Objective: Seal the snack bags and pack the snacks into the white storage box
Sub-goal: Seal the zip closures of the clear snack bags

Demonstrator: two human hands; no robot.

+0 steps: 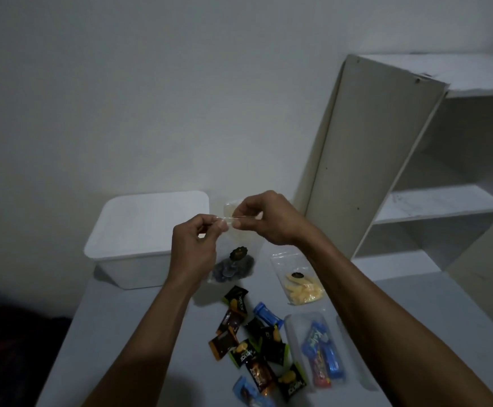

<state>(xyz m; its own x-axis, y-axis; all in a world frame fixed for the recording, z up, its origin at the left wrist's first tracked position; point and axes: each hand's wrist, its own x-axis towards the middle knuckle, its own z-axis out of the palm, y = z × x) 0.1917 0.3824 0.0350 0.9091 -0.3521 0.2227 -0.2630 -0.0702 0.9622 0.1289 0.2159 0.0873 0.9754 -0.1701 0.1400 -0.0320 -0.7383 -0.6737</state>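
Head view: fingers of left hand [194,245] and right hand [268,220] both pinching clear snack bag's [236,259] top edge.

The storage box [147,239] sits left of my grip, wrapped snacks [251,342] lie before it on the table [415,312], shelf unit [433,171] right.

The storage box [139,230] at nine o'clock is plain white, lid and walls alike, and the table [116,333] under it is pale grey-white. The clear bag [233,259] at centre holds dark blue-black pieces under a small black label. At three o'clock a second clear bag [299,282] shows pale yellow pieces and the same black label. Toward six o'clock the loose wrappers [254,348] are black with green, yellow and orange, some bright blue. The shelf unit [415,171] at one o'clock is off-white.
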